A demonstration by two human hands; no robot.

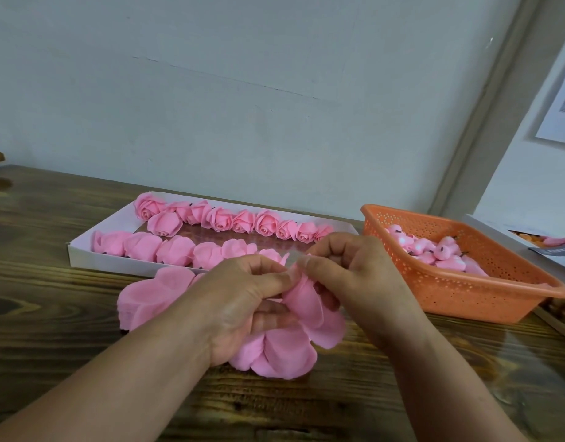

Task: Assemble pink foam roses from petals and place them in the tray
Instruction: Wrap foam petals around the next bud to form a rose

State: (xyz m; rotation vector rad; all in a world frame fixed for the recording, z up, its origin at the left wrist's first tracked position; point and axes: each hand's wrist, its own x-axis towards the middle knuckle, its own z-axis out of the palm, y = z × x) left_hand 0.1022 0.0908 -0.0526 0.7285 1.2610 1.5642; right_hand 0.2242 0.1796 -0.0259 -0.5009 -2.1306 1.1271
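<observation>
both hands together over worktop, left hand and right hand pinching petals of half-made rose. foam likely light, soft, easily creased: pinch near base. finished roses in tray.

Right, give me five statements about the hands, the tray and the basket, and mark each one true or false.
1. Both the left hand and the right hand pinch the pink foam petals. True.
2. The white tray holds two rows of pink foam roses. True.
3. The orange basket stands on the person's left. False: it stands on the right.
4. The stack of petals lies inside the basket. False: it lies on the wooden table, in front of the tray.
5. The basket holds pink rose buds. True.
</observation>
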